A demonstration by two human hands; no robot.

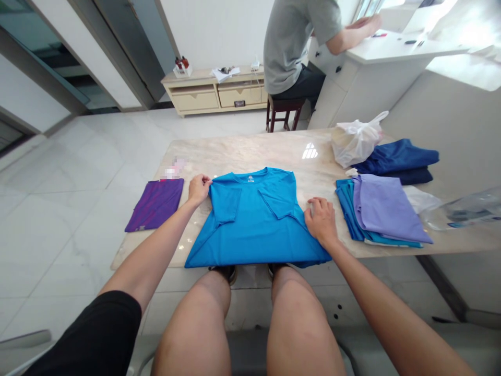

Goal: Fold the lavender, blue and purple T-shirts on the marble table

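A bright blue T-shirt (250,235) lies spread on the marble-topped table (250,149), collar pointing away from me and both sleeves folded in over the body. Its lower part reaches the table's near edge. My left hand (199,189) pinches the shirt at its left shoulder corner. On the other side, my right hand (321,219) rests by the shirt's right edge with fingers slightly bent and apart, touching the table or the cloth's edge; which one I cannot tell. Left of my left hand lies a folded purple garment (156,204).
To the right sit a stack of folded garments with a lavender one (385,203) on top, dark blue clothes (403,156), a white plastic bag (358,140) and a clear plastic bottle (465,209). Beyond the table, a person in a grey shirt (289,47) sits on a stool (284,107).
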